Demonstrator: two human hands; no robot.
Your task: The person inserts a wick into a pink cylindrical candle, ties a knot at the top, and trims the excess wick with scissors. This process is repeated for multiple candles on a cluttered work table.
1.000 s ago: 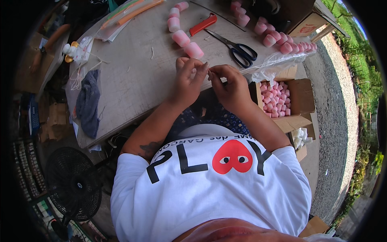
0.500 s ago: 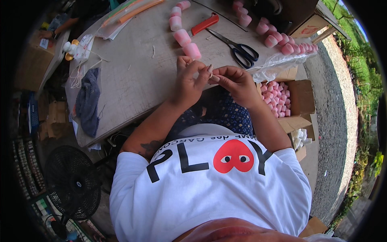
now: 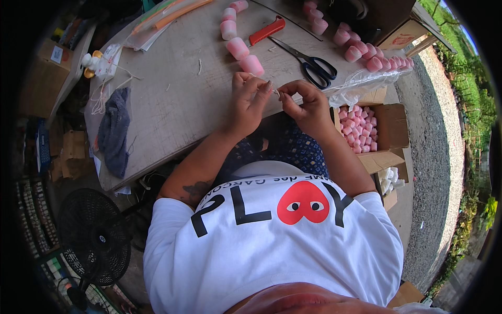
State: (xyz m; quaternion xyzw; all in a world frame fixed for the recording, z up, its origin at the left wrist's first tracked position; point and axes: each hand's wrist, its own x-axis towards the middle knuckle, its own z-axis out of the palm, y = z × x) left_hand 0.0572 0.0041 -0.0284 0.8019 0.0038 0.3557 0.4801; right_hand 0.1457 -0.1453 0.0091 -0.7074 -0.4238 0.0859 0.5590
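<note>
Two bare hands are held close together at the near edge of a pale worktable (image 3: 172, 107). A thin white cord (image 3: 276, 92) is spanned across the short gap between them. By the left hand (image 3: 247, 107), the cord is pinched between thumb and forefinger, with the other fingers curled. By the right hand (image 3: 307, 104), the cord is likewise gripped at the fingertips, thumb against forefinger. Whether the table edge is touched by either hand cannot be told.

Just beyond the left hand, a curved line of pink-and-white foam-like cylinders (image 3: 238, 48) is laid out on the tabletop, the nearest one lying just beside the knuckles. To the right of this line, a red ribbed-edge plastic tool (image 3: 266, 31), a thin dark rod (image 3: 286, 20) and dark-blue-handled scissors (image 3: 319, 71) are placed; the scissors are opened slightly.

Further pink cylinders (image 3: 374, 64) are lined up near the right end, by clear plastic sheeting (image 3: 348, 96). Below that end, an open cardboard box (image 3: 393, 125) is filled with loose pink cylinders (image 3: 358, 129). A grey-blue cloth (image 3: 114, 133) is draped at the table's left edge.
</note>
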